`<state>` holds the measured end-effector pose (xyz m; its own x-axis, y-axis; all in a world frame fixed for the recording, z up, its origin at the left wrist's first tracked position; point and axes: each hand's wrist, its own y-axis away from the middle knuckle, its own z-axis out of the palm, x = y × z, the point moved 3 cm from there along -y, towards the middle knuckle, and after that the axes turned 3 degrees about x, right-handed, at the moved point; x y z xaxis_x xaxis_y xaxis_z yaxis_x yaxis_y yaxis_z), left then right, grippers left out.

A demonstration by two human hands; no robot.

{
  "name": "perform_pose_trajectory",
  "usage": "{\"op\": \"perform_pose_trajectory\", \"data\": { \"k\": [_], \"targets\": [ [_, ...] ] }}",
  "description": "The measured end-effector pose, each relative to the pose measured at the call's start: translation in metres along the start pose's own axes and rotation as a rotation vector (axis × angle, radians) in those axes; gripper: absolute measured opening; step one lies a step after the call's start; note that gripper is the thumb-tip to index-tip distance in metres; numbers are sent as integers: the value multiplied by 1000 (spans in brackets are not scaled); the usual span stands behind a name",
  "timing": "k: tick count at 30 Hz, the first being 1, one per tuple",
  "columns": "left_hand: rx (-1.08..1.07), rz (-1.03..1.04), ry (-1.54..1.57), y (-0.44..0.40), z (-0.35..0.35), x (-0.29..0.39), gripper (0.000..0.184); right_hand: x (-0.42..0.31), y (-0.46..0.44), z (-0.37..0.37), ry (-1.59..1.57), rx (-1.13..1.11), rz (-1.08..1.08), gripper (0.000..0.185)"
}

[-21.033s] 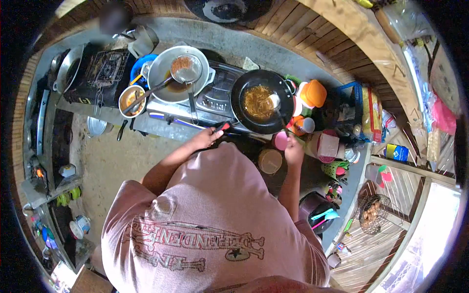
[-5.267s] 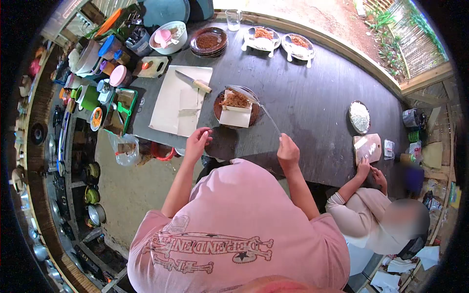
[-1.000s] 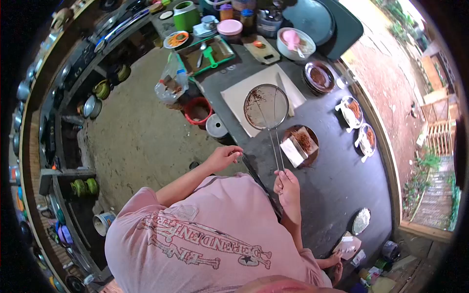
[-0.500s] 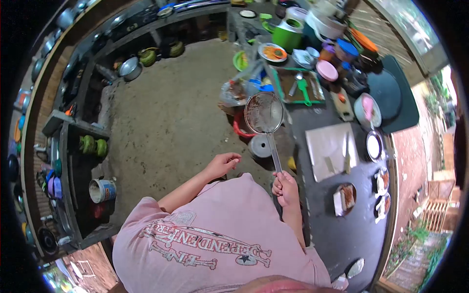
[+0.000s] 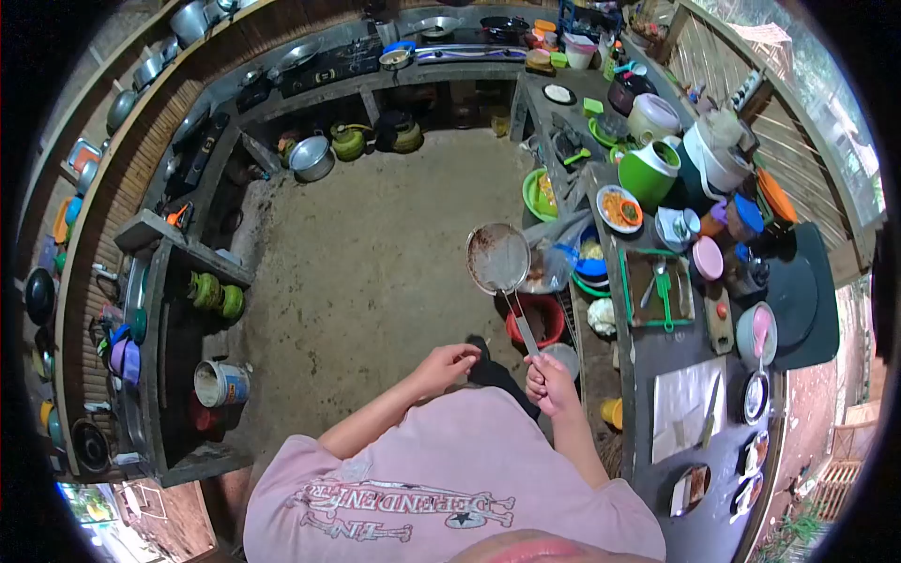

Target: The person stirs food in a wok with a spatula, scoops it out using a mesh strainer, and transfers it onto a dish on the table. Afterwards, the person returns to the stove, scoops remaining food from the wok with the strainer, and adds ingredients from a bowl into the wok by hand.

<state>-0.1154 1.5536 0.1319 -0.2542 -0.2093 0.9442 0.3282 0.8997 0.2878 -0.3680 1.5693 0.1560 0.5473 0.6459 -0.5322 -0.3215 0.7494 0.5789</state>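
My right hand [image 5: 552, 385] is wrapped round the handle of a round wire-mesh strainer [image 5: 498, 258]. Brown residue clings to the left part of the mesh, and the strainer is held out over the floor in front of me. Below it, partly hidden by the handle, is a red basin [image 5: 544, 321], with a round grey lid or pot [image 5: 561, 358] close by. My left hand [image 5: 445, 369] hangs in the air in front of my pink shirt, its fingers loosely bent and holding nothing.
On the right, a counter carries a green-rimmed tray [image 5: 690, 291], a brown chopping sheet [image 5: 671, 413] with a knife, and a plate of shredded food [image 5: 619, 208]. Stoves [image 5: 343, 68] line the back. A white bucket [image 5: 222, 383] stands at left, and a metal pot [image 5: 312, 159] sits farther back.
My view has swung toward the right and up, showing more of the back counter and stoves. The strainer stays in my right hand and now tilts more to the left.
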Motion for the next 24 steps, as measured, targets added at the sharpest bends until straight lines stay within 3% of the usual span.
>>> {"op": "perform_pose_trajectory", "data": {
  "k": [8, 10, 13, 24],
  "targets": [
    [79, 16, -88, -114, -97, 33, 31, -79, -159, 29, -1, -20, -28, 19],
    [179, -211, 1, -155, -148, 23, 30, -123, -226, 49, -10, -18, -29, 17],
    [251, -103, -36, -197, -191, -5, 29, -163, -289, 69, -6, -3, -26, 16],
    [398, -203, 235, -333, -305, 7, 31, -267, -469, 150, 29, 14, 12, 18]
  ]
}}
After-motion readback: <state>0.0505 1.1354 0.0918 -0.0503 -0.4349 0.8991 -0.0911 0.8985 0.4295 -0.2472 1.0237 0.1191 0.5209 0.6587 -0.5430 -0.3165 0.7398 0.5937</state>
